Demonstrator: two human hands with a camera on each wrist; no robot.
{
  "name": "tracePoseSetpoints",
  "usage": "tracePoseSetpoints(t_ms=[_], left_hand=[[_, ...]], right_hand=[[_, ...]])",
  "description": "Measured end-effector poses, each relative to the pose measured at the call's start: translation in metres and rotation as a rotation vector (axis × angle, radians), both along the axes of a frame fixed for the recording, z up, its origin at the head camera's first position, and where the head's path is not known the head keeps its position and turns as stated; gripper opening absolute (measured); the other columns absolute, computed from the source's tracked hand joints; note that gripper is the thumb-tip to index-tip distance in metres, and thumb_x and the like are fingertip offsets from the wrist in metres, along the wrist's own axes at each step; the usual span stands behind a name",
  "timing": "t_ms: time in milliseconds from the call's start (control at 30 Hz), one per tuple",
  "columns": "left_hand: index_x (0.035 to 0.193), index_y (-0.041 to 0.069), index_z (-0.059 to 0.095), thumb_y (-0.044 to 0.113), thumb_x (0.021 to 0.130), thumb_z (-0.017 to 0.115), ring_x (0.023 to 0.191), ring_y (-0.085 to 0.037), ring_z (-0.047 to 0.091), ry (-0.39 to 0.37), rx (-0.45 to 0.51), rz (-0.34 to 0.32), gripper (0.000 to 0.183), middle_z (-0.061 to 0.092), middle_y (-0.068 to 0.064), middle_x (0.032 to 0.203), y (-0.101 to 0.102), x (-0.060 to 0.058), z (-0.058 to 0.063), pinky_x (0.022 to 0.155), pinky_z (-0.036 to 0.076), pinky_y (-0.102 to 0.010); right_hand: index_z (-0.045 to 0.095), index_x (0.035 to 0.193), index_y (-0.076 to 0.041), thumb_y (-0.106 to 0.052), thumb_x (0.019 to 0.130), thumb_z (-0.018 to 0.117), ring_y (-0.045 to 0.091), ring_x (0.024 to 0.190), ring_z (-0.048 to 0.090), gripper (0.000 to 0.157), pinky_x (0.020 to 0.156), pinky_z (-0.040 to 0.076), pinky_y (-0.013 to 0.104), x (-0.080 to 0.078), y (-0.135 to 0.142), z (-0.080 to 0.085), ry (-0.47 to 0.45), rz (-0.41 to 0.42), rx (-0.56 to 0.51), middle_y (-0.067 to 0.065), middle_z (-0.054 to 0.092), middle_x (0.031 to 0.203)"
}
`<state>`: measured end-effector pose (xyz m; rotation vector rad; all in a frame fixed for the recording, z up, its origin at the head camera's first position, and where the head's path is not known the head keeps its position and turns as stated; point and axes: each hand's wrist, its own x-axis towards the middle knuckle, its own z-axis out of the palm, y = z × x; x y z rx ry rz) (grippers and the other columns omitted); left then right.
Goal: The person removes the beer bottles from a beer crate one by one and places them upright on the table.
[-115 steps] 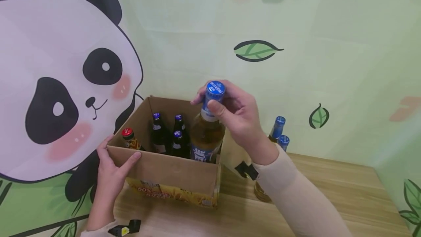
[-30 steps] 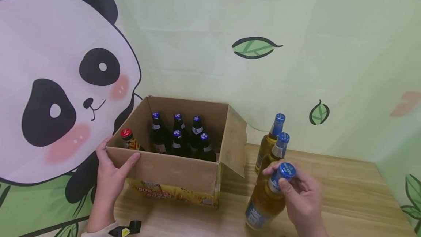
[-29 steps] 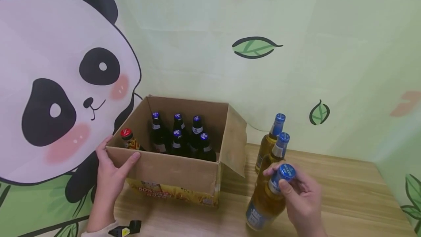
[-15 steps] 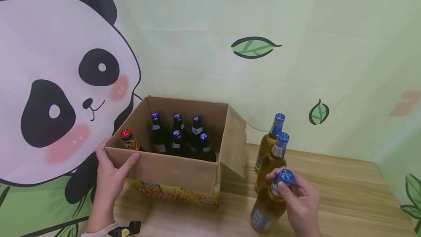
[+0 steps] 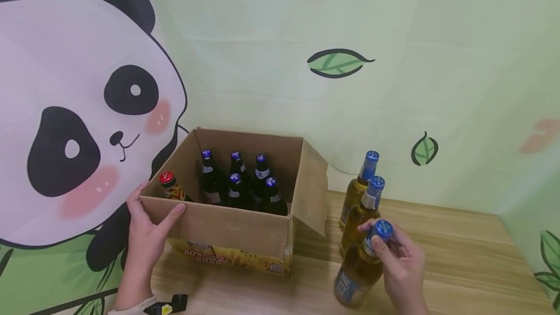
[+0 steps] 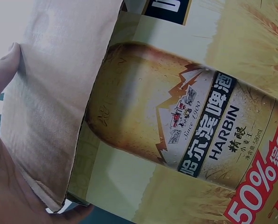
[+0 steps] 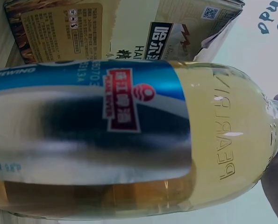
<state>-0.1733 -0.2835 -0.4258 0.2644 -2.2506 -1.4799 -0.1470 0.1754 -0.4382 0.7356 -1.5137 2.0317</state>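
Observation:
My right hand pinches the blue-capped neck of a clear beer bottle with amber beer and a blue and silver label. That bottle is right of the cardboard box, at or just above the table; I cannot tell whether its base touches. Filling the right wrist view, the same beer bottle hides most of the fingers. My left hand grips the near left corner of the open cardboard box, thumb over the front wall. In the left wrist view the box shows a printed beer picture.
Two matching beer bottles, a far one and a nearer one, stand behind the held one. Inside the box are several dark bottles with blue caps and one red-capped bottle. A cardboard flap sticks out rightward over the wooden table.
The right hand has carried the beer bottle from over the box to the right, near the two others. Over the last second it shifted slightly. The left hand stayed on the box.

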Motion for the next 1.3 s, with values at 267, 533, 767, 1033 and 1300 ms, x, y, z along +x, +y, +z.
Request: tracePoseSetpoints(t_ms=[267,533,767,1033,1300], left_hand=[[0.155,0.037,0.010,0.038,0.086,0.079,0.141,-0.042,0.031,-0.007,-0.010,-0.001,0.097,0.026,-0.013,0.158,-0.001,0.001,0.001,0.108,0.028,-0.072],[0.156,0.036,0.009,0.042,0.086,0.078,0.142,-0.042,0.030,-0.027,-0.029,0.014,0.098,0.025,-0.014,0.160,0.001,0.000,0.003,0.109,0.027,-0.072],[0.156,0.036,0.009,0.044,0.085,0.079,0.144,-0.040,0.029,-0.038,-0.015,0.025,0.100,0.026,-0.013,0.160,0.001,0.000,0.003,0.110,0.025,-0.071],[0.156,0.035,0.011,0.043,0.084,0.079,0.143,-0.038,0.031,-0.022,-0.004,0.030,0.099,0.028,-0.013,0.158,0.002,-0.001,0.004,0.111,0.026,-0.070],[0.155,0.036,0.010,0.042,0.085,0.078,0.144,-0.038,0.029,-0.021,0.006,0.025,0.098,0.026,-0.012,0.160,0.002,-0.001,0.003,0.111,0.024,-0.071]], right_hand=[[0.057,0.114,0.024,0.022,0.092,0.051,0.025,0.104,0.069,0.022,0.098,0.052,0.029,-0.006,0.001,0.001,-0.053,-0.090,0.045,0.022,0.071,0.105],[0.056,0.113,0.025,0.023,0.092,0.050,0.024,0.103,0.070,0.022,0.097,0.052,0.028,-0.015,0.006,-0.001,-0.016,-0.090,0.034,0.021,0.071,0.106],[0.058,0.113,0.022,0.014,0.096,0.054,0.021,0.102,0.069,0.020,0.095,0.053,0.027,-0.019,0.008,-0.003,-0.072,-0.166,0.072,0.017,0.072,0.105],[0.057,0.112,0.024,0.011,0.097,0.054,0.020,0.102,0.069,0.020,0.095,0.053,0.025,-0.023,0.010,-0.008,-0.009,-0.158,0.064,0.018,0.071,0.104],[0.055,0.112,0.025,0.018,0.096,0.050,0.020,0.096,0.070,0.019,0.090,0.055,0.026,-0.025,0.008,-0.009,0.019,-0.137,0.034,0.018,0.071,0.103]])
